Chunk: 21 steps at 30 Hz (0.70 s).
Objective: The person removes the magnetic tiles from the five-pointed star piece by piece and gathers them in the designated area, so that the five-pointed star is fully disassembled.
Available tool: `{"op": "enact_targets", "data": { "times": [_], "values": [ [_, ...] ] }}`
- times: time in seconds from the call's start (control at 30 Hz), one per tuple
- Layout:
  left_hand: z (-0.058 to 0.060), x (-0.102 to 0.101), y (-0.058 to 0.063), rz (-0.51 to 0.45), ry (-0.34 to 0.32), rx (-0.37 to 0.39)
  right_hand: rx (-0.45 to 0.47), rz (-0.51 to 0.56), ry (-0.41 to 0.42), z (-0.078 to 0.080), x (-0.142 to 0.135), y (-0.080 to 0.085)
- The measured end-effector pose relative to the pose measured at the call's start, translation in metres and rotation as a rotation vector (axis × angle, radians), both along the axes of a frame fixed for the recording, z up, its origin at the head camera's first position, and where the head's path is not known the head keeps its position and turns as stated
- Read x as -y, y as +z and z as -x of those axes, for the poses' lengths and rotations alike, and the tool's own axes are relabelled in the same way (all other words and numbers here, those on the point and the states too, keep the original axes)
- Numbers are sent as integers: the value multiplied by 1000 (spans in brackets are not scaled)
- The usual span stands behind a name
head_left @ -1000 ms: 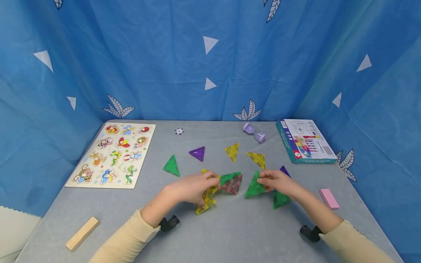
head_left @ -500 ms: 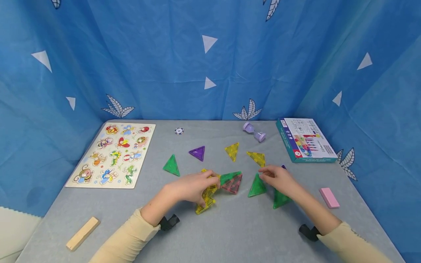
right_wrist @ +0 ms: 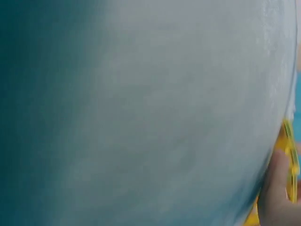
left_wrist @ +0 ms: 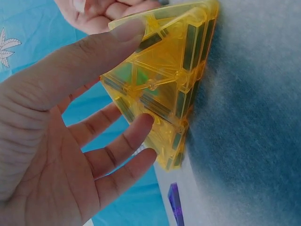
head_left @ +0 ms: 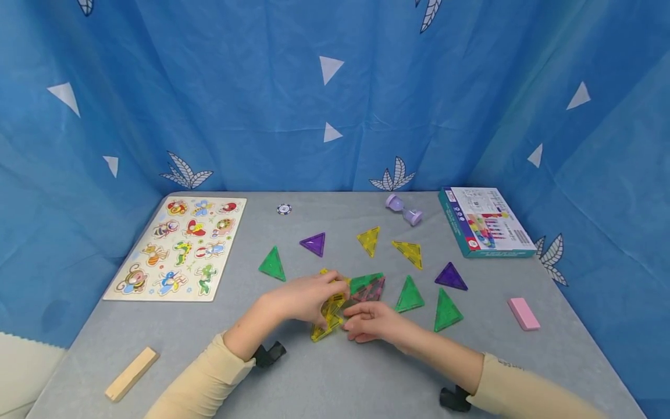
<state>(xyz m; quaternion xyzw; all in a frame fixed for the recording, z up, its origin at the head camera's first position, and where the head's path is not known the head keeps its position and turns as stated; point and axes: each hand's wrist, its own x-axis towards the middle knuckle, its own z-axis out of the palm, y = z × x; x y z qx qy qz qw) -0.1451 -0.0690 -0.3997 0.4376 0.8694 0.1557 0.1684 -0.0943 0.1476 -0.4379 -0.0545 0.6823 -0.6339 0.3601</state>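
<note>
My left hand (head_left: 306, 299) grips a joined group of yellow triangular magnetic tiles (left_wrist: 160, 89), thumb on one side and fingertips on the other. The yellow group is tilted up from the table in the left wrist view. Fastened beside it are a green tile (head_left: 365, 280) and a reddish tile (head_left: 373, 291), partly hidden by my right hand (head_left: 379, 323). That hand holds nothing; its loosely bent fingers are close to the yellow tiles' right edge, and contact is unclear. A loose green triangle (head_left: 409, 295) lies just right of it, another green triangle (head_left: 447, 311) farther right.
Behind lie yellow triangles (head_left: 408, 253), a purple triangle (head_left: 314, 244) and a green triangle (head_left: 273, 265). A second purple triangle (head_left: 451, 277) lies right. Around them are an insect puzzle board (head_left: 180, 247), wooden block (head_left: 132, 373), pink block (head_left: 523, 314), box (head_left: 487, 224), hourglass (head_left: 404, 209) and chip (head_left: 284, 209).
My right hand has let go of a green triangle, leaving it flat on the table, and moved left to the yellow tiles. My left hand has stayed in place.
</note>
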Motion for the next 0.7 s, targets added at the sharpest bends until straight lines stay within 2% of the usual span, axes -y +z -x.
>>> {"op": "enact_targets", "data": {
  "times": [0.3,0.7],
  "values": [
    [-1,1,-3,-47,1,-8,61,108,-119,-2,34,-8],
    [-1,1,1,-35,30,25,-12,57,-224,-5,41,-12]
  ]
}}
